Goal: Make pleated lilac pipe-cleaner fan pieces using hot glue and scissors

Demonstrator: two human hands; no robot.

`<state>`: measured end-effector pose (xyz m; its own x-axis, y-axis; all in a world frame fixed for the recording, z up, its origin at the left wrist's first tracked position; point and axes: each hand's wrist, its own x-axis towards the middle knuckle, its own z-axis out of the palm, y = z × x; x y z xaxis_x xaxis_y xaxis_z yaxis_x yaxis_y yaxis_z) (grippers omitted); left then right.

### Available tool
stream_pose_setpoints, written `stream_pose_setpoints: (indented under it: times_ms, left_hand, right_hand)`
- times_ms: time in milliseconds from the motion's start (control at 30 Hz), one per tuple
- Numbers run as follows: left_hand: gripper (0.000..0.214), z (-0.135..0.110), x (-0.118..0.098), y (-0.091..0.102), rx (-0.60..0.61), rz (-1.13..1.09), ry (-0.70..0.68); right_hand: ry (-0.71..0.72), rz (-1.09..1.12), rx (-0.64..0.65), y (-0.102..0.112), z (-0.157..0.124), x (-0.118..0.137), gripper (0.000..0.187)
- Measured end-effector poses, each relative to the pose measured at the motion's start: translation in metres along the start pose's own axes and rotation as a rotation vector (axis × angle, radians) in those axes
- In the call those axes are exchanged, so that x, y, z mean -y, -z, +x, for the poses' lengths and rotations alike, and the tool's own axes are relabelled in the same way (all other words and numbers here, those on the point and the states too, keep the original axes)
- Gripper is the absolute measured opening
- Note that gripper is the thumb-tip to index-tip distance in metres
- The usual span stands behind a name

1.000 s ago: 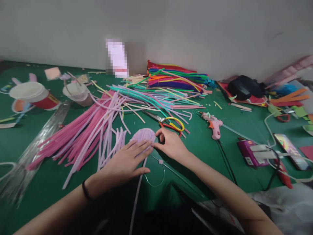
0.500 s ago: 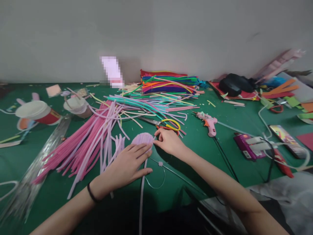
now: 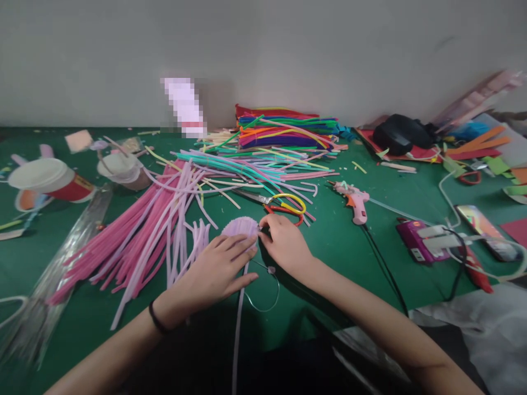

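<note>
A round, ribbed lilac pipe-cleaner piece point(image 3: 237, 225) lies on the green table, partly covered by my left hand point(image 3: 220, 263). That hand rests flat across it, fingers stretched out and thumb apart. My right hand point(image 3: 285, 241) is closed in a pinch at the piece's right edge, on a lilac pipe cleaner whose end is mostly hidden by the fingers. A long lilac pipe cleaner point(image 3: 237, 329) runs from under the piece toward me. Just beyond my right hand lie scissors point(image 3: 284, 204) with yellow and red handles.
Pink and lilac pipe cleaners point(image 3: 135, 241) spread at left, with coloured bundles point(image 3: 284, 131) by the wall. A pink glue gun point(image 3: 354, 201), a purple power adapter point(image 3: 418, 241) and a phone point(image 3: 488, 233) lie at right. Cups point(image 3: 45, 174) stand at left. A thin clear loop point(image 3: 278, 293) lies near my wrists.
The view has shifted slightly, so the back of the table sits higher. Both hands stay at the lilac piece, with only small movement of the right fingers.
</note>
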<state>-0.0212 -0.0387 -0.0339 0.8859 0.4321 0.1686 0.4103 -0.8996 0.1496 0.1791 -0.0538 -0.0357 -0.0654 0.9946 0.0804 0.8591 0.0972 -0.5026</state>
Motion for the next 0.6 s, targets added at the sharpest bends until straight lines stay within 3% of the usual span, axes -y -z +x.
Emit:
stream_pose_setpoints:
  times_ms: [233,400,600]
  left_hand:
    - [0.043,-0.001,0.002,-0.002,0.007,0.007,-0.012]
    - [0.035,-0.005,0.003,-0.004,-0.068,-0.038,-0.035]
    - [0.031,-0.008,0.004,-0.006,-0.144,-0.145,0.013]
  right_hand:
    - [0.080,0.053,-0.012,-0.003,-0.012,-0.003,0.017]
    - [0.200,0.052,-0.046,-0.010,-0.021,-0.010,0.026]
    - [0.219,0.096,-0.066,-0.008,-0.019,-0.014,0.027]
